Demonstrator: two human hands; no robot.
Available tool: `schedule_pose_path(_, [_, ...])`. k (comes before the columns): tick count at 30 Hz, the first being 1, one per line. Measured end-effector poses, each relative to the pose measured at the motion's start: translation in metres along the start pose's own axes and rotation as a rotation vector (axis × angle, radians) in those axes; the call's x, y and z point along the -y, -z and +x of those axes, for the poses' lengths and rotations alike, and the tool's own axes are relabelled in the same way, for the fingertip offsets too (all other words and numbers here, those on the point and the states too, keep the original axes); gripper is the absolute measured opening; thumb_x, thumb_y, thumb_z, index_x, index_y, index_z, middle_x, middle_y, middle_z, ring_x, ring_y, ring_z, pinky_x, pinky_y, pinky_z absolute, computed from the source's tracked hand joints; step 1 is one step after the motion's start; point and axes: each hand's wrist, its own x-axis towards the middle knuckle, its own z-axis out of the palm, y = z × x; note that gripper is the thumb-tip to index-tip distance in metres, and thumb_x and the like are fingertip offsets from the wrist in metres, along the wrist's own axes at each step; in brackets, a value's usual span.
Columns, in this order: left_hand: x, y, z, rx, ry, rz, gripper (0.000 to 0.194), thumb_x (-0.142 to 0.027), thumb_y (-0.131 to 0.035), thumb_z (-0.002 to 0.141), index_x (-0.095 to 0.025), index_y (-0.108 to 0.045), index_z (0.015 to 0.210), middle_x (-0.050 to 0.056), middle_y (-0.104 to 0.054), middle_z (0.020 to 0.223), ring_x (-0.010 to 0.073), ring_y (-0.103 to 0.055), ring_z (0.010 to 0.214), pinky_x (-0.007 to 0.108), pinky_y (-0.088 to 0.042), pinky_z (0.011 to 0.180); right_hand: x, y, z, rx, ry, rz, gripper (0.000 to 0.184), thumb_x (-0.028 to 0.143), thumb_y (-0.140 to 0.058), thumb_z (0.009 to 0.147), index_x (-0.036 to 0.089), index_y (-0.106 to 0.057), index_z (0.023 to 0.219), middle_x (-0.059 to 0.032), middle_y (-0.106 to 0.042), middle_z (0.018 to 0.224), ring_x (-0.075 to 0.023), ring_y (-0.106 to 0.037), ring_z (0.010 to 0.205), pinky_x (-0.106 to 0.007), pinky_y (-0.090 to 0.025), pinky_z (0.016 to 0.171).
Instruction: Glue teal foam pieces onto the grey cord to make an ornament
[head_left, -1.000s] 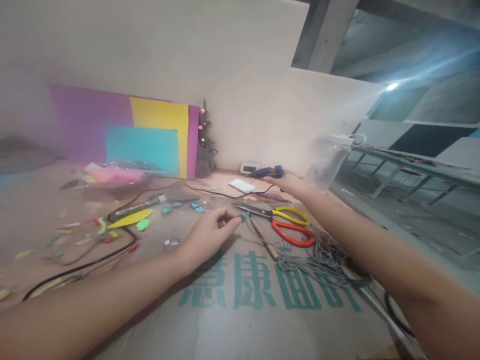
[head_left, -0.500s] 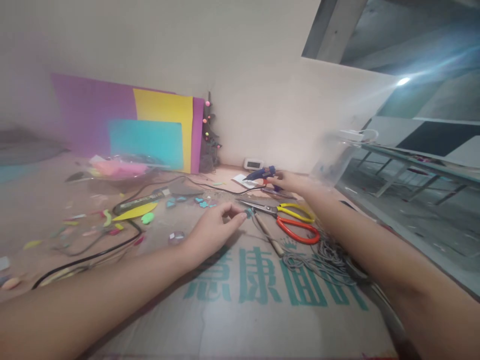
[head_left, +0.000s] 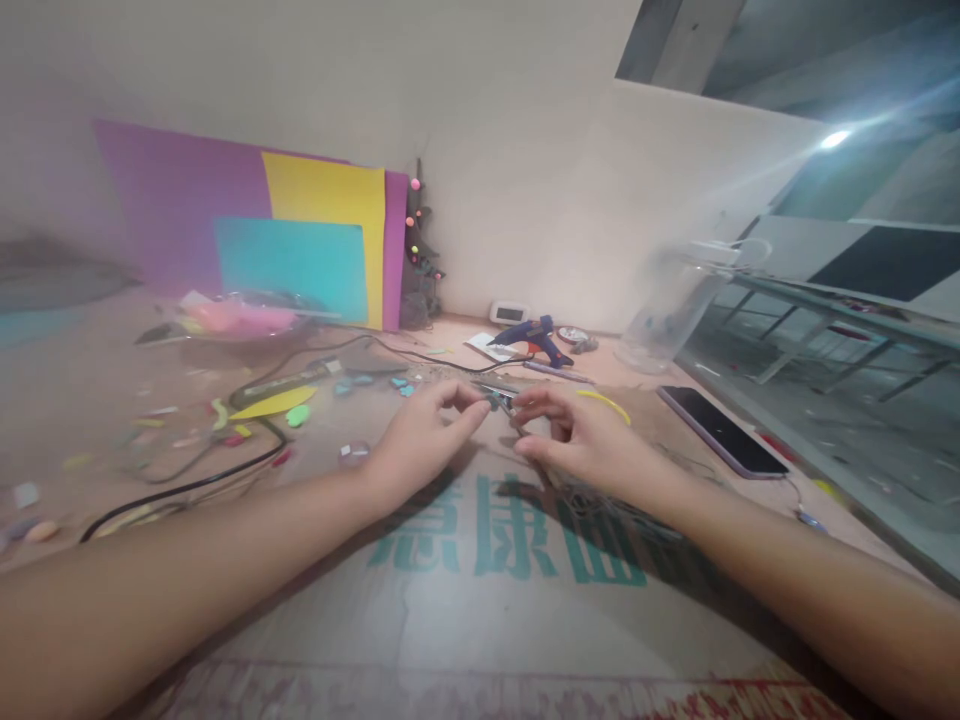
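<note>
My left hand (head_left: 420,445) rests on the cardboard sheet (head_left: 480,620) with thumb and forefinger pinched on a small teal piece (head_left: 495,402). My right hand (head_left: 581,440) is beside it, fingers curled, its thumb and forefinger meeting the same small piece. The two hands touch at the fingertips. Under my right hand lie the scissors, of which only a yellow handle (head_left: 609,402) shows, and a bundle of grey cord (head_left: 600,500). The blue glue gun (head_left: 534,335) lies on the table behind, apart from both hands.
Purple, yellow and teal sheets (head_left: 300,250) lean on the back wall. A black cable (head_left: 202,480) and coloured scraps lie at the left. A phone (head_left: 721,430) lies at the right near a clear plastic jar (head_left: 667,310). A small decorated tree (head_left: 420,260) stands in the corner.
My right hand let go of the glue gun at the back and came forward to meet my left hand at the small piece. The glue gun now lies on the table.
</note>
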Motion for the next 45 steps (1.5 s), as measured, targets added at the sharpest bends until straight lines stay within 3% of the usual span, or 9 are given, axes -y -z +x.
schedule_pose_path(9, [0.006,-0.003,0.001,0.024,-0.024,0.035,0.017,-0.032,-0.056,0.086,-0.018,-0.062,0.079,0.001,-0.067,0.083,0.0180,-0.060,0.082,0.031,-0.045,0.081,-0.019,-0.018,-0.003,-0.037,-0.017,0.034,0.026,0.027,-0.064,0.081,0.021,-0.058,0.106,0.0012,-0.069,0.081,-0.0090,-0.047,0.051,-0.024,-0.037,0.050])
schedule_pose_path(13, [0.007,-0.003,0.000,0.028,-0.045,0.036,0.016,-0.031,-0.056,0.087,-0.019,-0.062,0.080,0.001,-0.067,0.082,0.0178,-0.060,0.081,0.030,-0.045,0.081,-0.017,-0.014,-0.003,-0.016,-0.014,0.006,0.031,0.027,-0.067,0.079,0.021,-0.059,0.108,0.0005,-0.069,0.085,-0.0089,-0.046,0.052,-0.024,-0.038,0.051])
schedule_pose_path(16, [0.007,-0.003,0.000,0.032,-0.050,0.037,0.016,-0.031,-0.055,0.087,-0.018,-0.062,0.080,0.001,-0.067,0.083,0.0178,-0.060,0.082,0.030,-0.045,0.081,-0.018,-0.009,-0.001,0.081,-0.008,-0.044,0.026,0.028,-0.068,0.077,0.022,-0.064,0.102,0.0004,-0.069,0.085,-0.0096,-0.049,0.055,-0.025,-0.039,0.053])
schedule_pose_path(21, [0.007,-0.003,0.000,0.027,-0.050,0.037,0.016,-0.032,-0.056,0.087,-0.018,-0.062,0.081,0.001,-0.067,0.084,0.0177,-0.060,0.083,0.030,-0.045,0.081,-0.015,0.000,-0.001,0.276,-0.125,0.107,0.011,0.025,-0.051,0.086,0.019,-0.061,0.084,-0.0001,-0.067,0.073,-0.0094,-0.053,0.049,-0.025,-0.042,0.051])
schedule_pose_path(26, [0.004,-0.003,0.000,0.036,-0.038,0.033,0.017,-0.031,-0.055,0.086,-0.018,-0.062,0.079,0.001,-0.067,0.083,0.0184,-0.060,0.082,0.031,-0.045,0.080,-0.003,-0.001,-0.008,0.152,-0.036,0.175,0.019,0.027,-0.047,0.091,0.020,-0.053,0.107,0.0009,-0.062,0.073,-0.0126,-0.059,0.059,-0.026,-0.046,0.057])
schedule_pose_path(31, [0.003,-0.002,0.000,0.032,-0.024,0.024,0.016,-0.031,-0.055,0.086,-0.018,-0.062,0.080,0.001,-0.067,0.082,0.0172,-0.060,0.081,0.029,-0.044,0.079,-0.003,-0.004,-0.010,0.017,0.142,-0.093,0.033,0.028,-0.060,0.085,0.019,-0.054,0.116,0.0014,-0.060,0.074,-0.0127,-0.055,0.062,-0.026,-0.041,0.059])
schedule_pose_path(35, [0.001,-0.001,0.000,0.016,0.009,0.015,0.017,-0.032,-0.056,0.086,-0.018,-0.062,0.078,0.001,-0.066,0.082,0.0175,-0.059,0.081,0.029,-0.044,0.079,0.005,0.015,-0.007,0.117,0.055,-0.195,0.023,0.029,-0.056,0.087,0.021,-0.062,0.108,0.0019,-0.061,0.071,-0.0123,-0.055,0.062,-0.025,-0.039,0.059])
schedule_pose_path(39, [0.002,-0.001,0.001,-0.058,0.066,-0.055,0.016,-0.034,-0.057,0.085,-0.019,-0.060,0.081,0.001,-0.066,0.085,0.0180,-0.059,0.082,0.030,-0.043,0.077,0.012,0.047,-0.006,0.322,-0.036,-0.282,0.036,0.039,-0.058,0.085,0.025,-0.061,0.118,0.0031,-0.064,0.070,-0.0129,-0.054,0.059,-0.025,-0.037,0.056])
schedule_pose_path(45, [0.013,0.000,0.005,-0.157,0.127,-0.147,0.021,-0.040,-0.058,0.085,-0.019,-0.060,0.085,0.002,-0.064,0.086,0.0189,-0.058,0.085,0.030,-0.042,0.076,-0.005,0.087,0.004,0.456,-0.082,-0.380,0.035,0.045,-0.056,0.084,0.024,-0.070,0.107,-0.0005,-0.069,0.078,-0.0146,-0.059,0.064,-0.026,-0.040,0.058])
